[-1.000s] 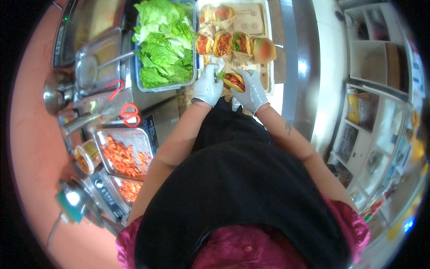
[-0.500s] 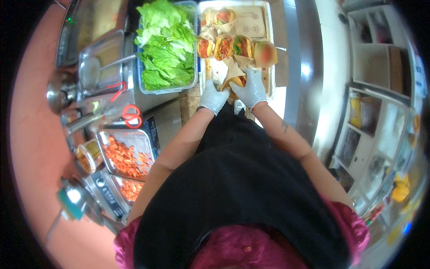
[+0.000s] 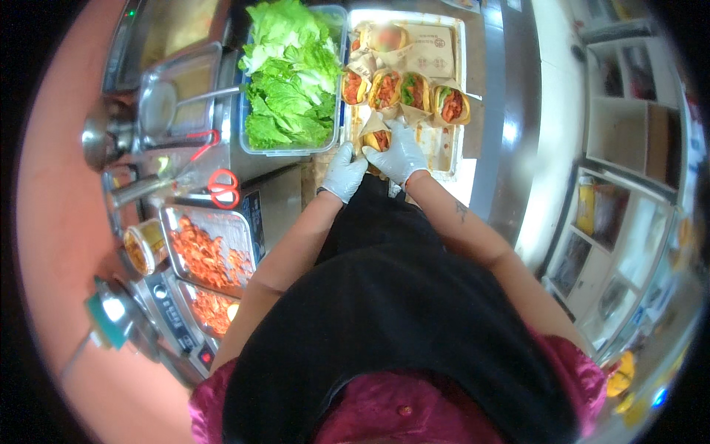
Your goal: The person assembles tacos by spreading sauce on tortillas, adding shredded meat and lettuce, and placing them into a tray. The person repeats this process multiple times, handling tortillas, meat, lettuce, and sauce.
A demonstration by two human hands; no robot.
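A filled bun in brown paper (image 3: 378, 139), with reddish filling showing, is held at the near edge of the tray. My right hand (image 3: 403, 155), in a pale translucent glove, is closed on its right side, with the thumb across its front. My left hand (image 3: 345, 175), gloved the same way, grips its lower left side; some of these fingers are hidden. Just beyond, a row of several wrapped filled buns (image 3: 385, 89) stands in the white tray (image 3: 460, 55), some with green leaves. Another bun (image 3: 388, 38) lies behind them, beside flat brown paper wrappers (image 3: 430, 50).
Left of the tray stands a clear tub (image 3: 342, 89) heaped with lettuce (image 3: 290, 81). Nearer on the left are red-handled scissors (image 3: 223, 189), metal trays of reddish chopped filling (image 3: 200, 248), a round container (image 3: 146, 246) and a scale (image 3: 174, 314). White shelving (image 3: 592, 244) lines the right.
The view has shifted, so the tray and tub appear farther right. The held bun now looks more upright between my hands, and my left hand sits slightly lower beside it.
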